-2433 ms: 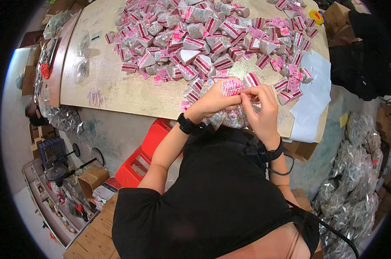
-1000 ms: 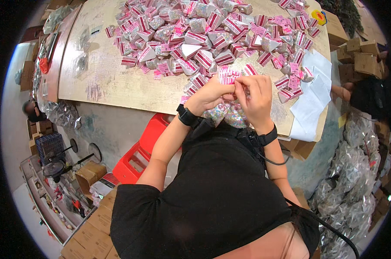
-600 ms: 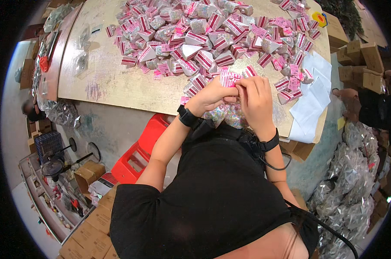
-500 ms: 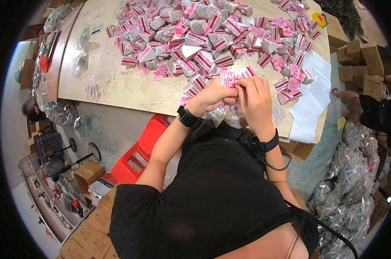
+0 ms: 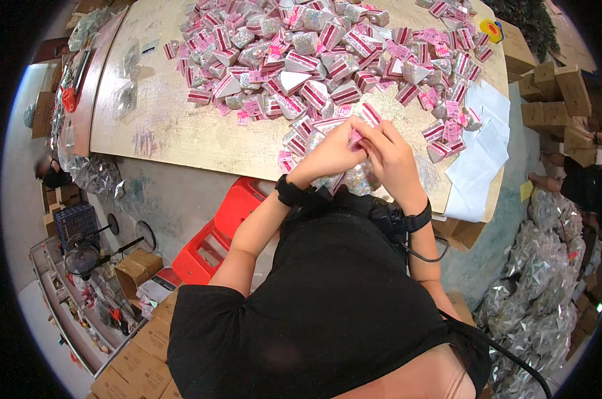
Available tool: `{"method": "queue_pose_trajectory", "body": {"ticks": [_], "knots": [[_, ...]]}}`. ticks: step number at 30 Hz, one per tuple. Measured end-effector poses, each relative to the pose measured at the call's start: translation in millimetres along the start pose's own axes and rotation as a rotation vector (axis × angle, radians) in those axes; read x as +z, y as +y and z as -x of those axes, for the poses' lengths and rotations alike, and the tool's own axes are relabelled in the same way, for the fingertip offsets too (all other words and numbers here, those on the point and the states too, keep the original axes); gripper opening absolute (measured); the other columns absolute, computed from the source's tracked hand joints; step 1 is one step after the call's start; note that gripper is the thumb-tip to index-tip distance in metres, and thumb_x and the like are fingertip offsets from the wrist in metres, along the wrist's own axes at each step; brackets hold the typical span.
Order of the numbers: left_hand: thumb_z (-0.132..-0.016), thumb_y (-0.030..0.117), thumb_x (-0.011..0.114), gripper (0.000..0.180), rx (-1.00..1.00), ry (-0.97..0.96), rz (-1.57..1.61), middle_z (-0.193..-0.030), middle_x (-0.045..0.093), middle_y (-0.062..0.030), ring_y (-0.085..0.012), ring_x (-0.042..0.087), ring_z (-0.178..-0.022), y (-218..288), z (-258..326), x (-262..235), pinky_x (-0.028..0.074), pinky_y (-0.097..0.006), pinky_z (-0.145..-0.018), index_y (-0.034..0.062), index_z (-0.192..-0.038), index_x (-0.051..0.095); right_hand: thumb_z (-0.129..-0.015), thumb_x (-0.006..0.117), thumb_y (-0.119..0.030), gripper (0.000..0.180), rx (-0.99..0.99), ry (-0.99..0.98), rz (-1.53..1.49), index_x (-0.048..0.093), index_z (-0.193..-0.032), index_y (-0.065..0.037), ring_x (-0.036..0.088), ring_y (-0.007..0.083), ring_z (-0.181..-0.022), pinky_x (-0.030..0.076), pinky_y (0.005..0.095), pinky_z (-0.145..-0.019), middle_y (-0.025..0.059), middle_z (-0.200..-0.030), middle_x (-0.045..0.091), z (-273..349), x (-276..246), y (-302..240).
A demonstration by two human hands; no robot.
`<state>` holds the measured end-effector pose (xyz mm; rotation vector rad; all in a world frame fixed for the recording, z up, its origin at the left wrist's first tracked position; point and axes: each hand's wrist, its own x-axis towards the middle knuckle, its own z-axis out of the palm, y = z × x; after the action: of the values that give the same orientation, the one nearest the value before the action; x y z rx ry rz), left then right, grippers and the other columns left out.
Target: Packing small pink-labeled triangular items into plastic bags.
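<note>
Light wooden table (image 5: 181, 136) is covered by a heap of pink packets (image 5: 314, 60). One small packet (image 5: 355, 136) is pinched by the left hand (image 5: 331, 154) and right hand (image 5: 393, 159) at the near edge.

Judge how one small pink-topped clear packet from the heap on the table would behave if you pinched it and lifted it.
Probably light: both hands work a pink-topped clear packet with fingertips alone. Likely floppy, since the packets in the heap lie crumpled at odd angles. The glossy film may be slippery. Unlikely to roll.
</note>
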<state>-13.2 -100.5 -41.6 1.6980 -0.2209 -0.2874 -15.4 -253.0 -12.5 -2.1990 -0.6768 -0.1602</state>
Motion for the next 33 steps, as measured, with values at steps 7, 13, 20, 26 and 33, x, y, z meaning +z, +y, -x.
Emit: {"method": "queue_pose_trajectory", "body": {"ticks": [7, 13, 20, 26, 33], "knots": [[-0.081, 0.024, 0.064, 0.033, 0.08, 0.005, 0.257, -0.088, 0.051, -0.0063, -0.0137, 0.054, -0.084, 4.6, 3.5, 1.3, 0.045, -0.03, -0.074, 0.0033, -0.094, 0.041, -0.073, 0.059, 0.009, 0.022, 0.047, 0.174, -0.241, 0.06, -0.093, 0.0, 0.054, 0.0179, -0.064, 0.044, 0.0252, -0.058, 0.009, -0.078, 0.056, 12.5, 1.5, 10.9], [-0.093, 0.031, 0.045, 0.025, -0.096, -0.137, 0.239, -0.069, 0.04, 0.0044, -0.0028, 0.04, -0.06, -3.1, -4.5, -2.4, 0.034, -0.019, -0.049, 0.0073, -0.085, 0.045, -0.071, 0.062, 0.006, 0.022, 0.014, 0.244, -0.183, 0.061, -0.09, -0.003, 0.053, 0.0215, -0.065, 0.043, 0.0286, -0.056, 0.0095, -0.074, 0.054, 16.0, 6.1, 11.1], [-0.091, 0.015, 0.049, 0.018, -0.198, -0.178, 0.439, -0.098, 0.051, -0.0026, -0.0084, 0.051, -0.094, 2.6, -6.8, -9.6, 0.042, -0.023, -0.08, 0.0035, -0.104, 0.046, -0.071, 0.061, 0.01, 0.021, -0.056, 0.233, -0.114, 0.06, -0.09, 0.001, 0.055, 0.0189, -0.064, 0.044, 0.0256, -0.056, 0.0099, -0.078, 0.057, 15.5, 3.4, 15.7], [-0.088, 0.012, 0.056, 0.014, -0.171, -0.261, 0.685, -0.098, 0.06, -0.0071, -0.01, 0.057, -0.09, -4.0, -17.1, -14.5, 0.047, -0.023, -0.076, 0.0021, -0.097, 0.05, -0.07, 0.061, 0.012, 0.023, -0.036, 0.288, -0.122, 0.06, -0.089, -0.001, 0.054, 0.0179, -0.062, 0.043, 0.025, -0.054, 0.009, -0.078, 0.057, 8.6, 5.8, 19.8], [-0.092, 0.019, 0.052, 0.015, -0.23, -0.108, 0.349, -0.081, 0.05, 0.0027, -0.0022, 0.044, -0.073, -9.6, -18.8, -7.6, 0.039, -0.018, -0.061, 0.0061, -0.085, 0.049, -0.071, 0.06, 0.006, 0.018, 0.002, 0.306, -0.08, 0.059, -0.087, -0.003, 0.052, 0.0288, -0.062, 0.043, 0.0347, -0.056, 0.0115, -0.07, 0.053, 8.5, 4.2, 17.4]]}}
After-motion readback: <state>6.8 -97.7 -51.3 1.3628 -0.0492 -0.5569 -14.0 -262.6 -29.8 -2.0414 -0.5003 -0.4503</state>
